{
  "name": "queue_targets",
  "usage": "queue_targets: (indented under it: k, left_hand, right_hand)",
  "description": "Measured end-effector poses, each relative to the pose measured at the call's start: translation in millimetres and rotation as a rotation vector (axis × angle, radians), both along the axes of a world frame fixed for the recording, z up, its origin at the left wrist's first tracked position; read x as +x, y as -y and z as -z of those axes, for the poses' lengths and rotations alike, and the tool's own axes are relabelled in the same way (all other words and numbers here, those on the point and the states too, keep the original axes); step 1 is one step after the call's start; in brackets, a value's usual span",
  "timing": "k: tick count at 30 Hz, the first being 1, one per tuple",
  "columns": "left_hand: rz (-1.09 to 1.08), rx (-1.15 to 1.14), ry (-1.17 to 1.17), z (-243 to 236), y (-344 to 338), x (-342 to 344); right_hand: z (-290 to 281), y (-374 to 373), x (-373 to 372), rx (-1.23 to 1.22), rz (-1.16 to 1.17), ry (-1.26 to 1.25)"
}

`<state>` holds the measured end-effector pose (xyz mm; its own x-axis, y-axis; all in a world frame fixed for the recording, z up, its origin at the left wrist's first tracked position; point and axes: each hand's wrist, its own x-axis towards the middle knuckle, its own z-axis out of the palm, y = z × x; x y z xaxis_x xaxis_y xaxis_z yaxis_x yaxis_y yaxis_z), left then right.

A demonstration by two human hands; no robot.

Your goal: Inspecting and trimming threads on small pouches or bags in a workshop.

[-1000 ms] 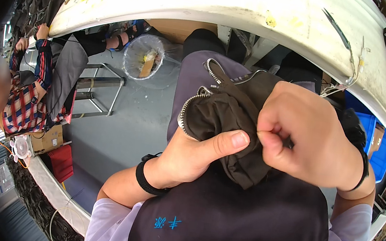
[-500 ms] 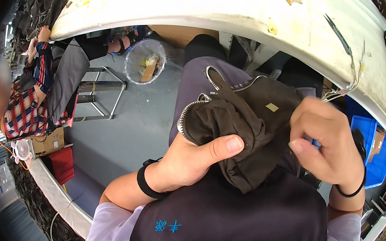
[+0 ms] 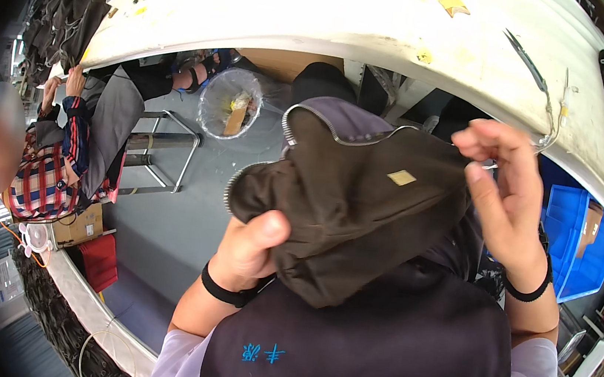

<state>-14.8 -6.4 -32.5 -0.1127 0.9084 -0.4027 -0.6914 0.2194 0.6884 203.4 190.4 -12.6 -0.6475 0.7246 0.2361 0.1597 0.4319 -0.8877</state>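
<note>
The left hand [image 3: 246, 249] was closed on the near left end of a dark brown fabric piece [image 3: 357, 225], its thumb pressed on top. The piece stretched rightward from that hand to the fingertips of the right hand [image 3: 472, 156], whose fingers were bent and parted from the thumb; whether they pinched the edge, I could not tell. Silver zipper teeth [image 3: 286, 127] rimmed the cloth above the left hand, and 1 pale tag [image 3: 401, 177] lay to the right hand's left. A dark apron [image 3: 373, 345] was below both hands. Beyond the right hand, 1 slim pointed tool [image 3: 530, 65] rested on the white table [image 3: 322, 12]; a lined bin [image 3: 209, 122] stood beyond the left.
</note>
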Motion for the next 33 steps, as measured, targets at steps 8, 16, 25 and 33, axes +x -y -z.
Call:
queue_targets:
  k: [8,16,25,33]
  left_hand:
    - [-0.117,0.088,0.066,-3,23,-6]
    - [-0.239,0.161,0.183,0,-11,-8]
    - [-0.197,0.126,0.309,4,-15,-11]
    - [-0.161,0.098,0.334,4,-7,-17]
  right_hand:
    - [4,4,-7,0.308,-0.367,0.096]
    - [24,5,-12,0.3,-0.124,0.112]
    - [37,-2,-10,0.146,-0.09,0.147]
    - [35,-2,-8,0.17,-0.055,0.14]
